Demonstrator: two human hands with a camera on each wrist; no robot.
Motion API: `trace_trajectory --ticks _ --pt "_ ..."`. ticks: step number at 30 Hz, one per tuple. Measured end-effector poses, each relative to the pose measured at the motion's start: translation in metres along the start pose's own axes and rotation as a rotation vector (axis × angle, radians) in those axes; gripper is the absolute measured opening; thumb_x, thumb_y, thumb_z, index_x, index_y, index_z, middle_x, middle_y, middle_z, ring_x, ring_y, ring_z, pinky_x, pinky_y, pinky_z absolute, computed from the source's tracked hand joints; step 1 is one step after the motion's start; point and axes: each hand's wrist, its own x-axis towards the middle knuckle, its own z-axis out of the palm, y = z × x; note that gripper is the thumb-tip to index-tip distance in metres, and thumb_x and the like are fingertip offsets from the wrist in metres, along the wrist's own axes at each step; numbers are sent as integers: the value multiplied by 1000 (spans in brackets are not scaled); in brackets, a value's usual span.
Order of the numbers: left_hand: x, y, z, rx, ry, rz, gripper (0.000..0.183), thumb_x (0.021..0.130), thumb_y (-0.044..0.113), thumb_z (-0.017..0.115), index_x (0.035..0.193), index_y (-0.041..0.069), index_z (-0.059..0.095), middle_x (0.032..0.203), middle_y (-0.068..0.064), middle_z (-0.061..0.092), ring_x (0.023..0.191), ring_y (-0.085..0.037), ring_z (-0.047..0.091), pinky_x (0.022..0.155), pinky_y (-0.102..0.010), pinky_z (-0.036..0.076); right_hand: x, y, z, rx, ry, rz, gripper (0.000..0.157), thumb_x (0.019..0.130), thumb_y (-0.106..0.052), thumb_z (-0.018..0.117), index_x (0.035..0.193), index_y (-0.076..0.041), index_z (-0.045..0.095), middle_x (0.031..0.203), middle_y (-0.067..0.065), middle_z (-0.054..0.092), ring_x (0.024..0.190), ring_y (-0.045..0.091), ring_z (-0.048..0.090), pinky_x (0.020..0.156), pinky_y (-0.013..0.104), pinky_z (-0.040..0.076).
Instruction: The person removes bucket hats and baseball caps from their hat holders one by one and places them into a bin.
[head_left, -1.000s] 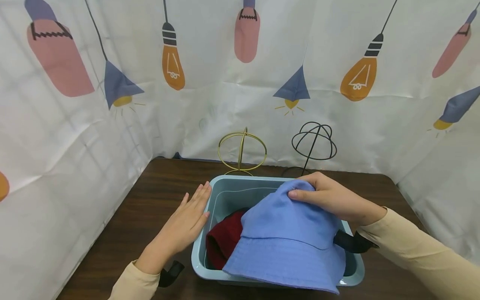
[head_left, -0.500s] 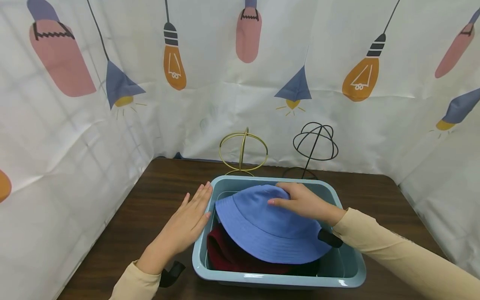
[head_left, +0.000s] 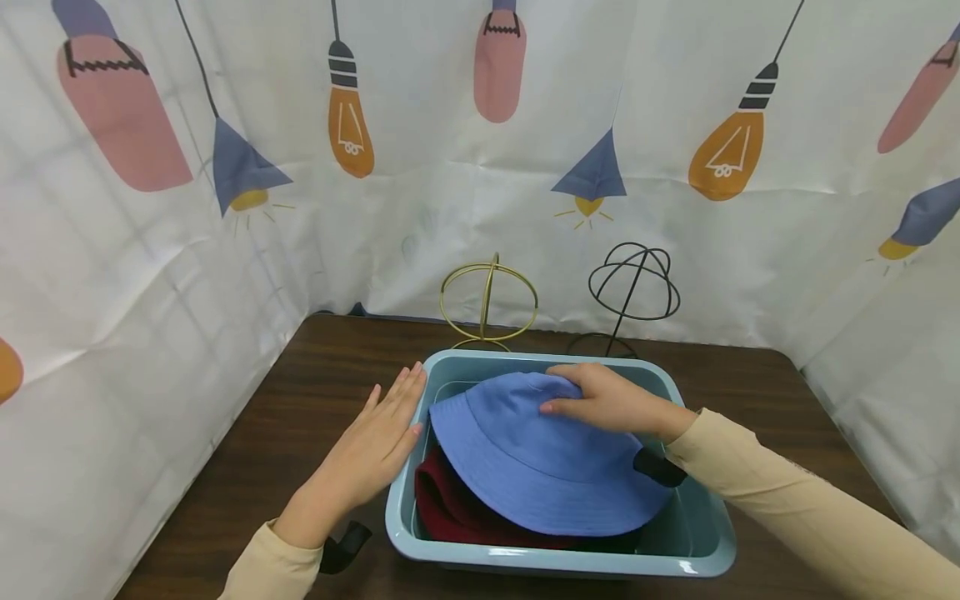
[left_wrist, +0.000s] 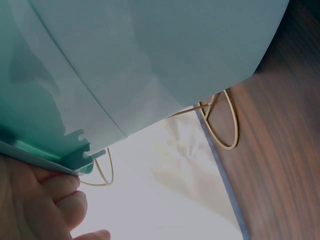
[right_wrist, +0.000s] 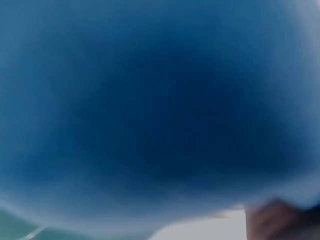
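Observation:
A blue bucket hat (head_left: 540, 467) lies tilted inside a light blue plastic basin (head_left: 558, 563), over dark red fabric (head_left: 457, 508) that it partly hides. My right hand (head_left: 611, 406) pinches the top of the hat's crown between thumb and fingers. In the right wrist view the hat (right_wrist: 165, 115) fills most of the picture, blurred. My left hand (head_left: 367, 446) rests with straight fingers against the basin's left rim; the left wrist view shows its fingers (left_wrist: 62, 192) at the rim, beside the outer wall. Dark green fabric peeks out under the hat's front brim.
Behind the basin, a gold wire stand (head_left: 487, 304) and a black wire stand (head_left: 633, 287) rise from the dark wooden table (head_left: 322, 400). White curtains (head_left: 420, 208) printed with lamps enclose the back and sides.
The hat has gone from hanging over the basin's front edge to lying further back and left inside it, my right hand moving with it. My left hand has stayed put.

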Motion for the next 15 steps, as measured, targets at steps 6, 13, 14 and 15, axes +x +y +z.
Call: trace_trajectory --ticks 6,13,14,15 --pt "0 1 -3 15 -6 -3 59 100 23 41 148 -3 20 155 -14 16 142 -29 14 109 -59 15 -10 -12 -36 170 -230 -74 17 92 -22 62 108 -17 66 95 -1 63 88 15 57 77 30 47" --pt "-1 2 -3 -2 -12 -18 59 99 21 43 148 -3 20 155 -15 17 142 -30 13 109 -60 13 4 6 -35 152 -317 116 23 90 -29 64 111 -20 68 104 0 60 98 19 52 83 35 43" --pt "-1 2 -2 -7 -12 -16 59 99 20 43 148 -3 20 155 -15 17 142 -30 13 109 -60 13 8 9 -32 154 -329 122 23 90 -29 64 111 -19 68 104 -1 60 97 18 52 83 34 42" --pt "-1 2 -1 -7 -10 -13 59 99 20 43 148 -3 20 155 -15 18 142 -30 13 109 -60 13 12 12 -28 153 -340 121 24 91 -29 63 111 -18 68 103 -2 61 96 16 52 83 33 43"
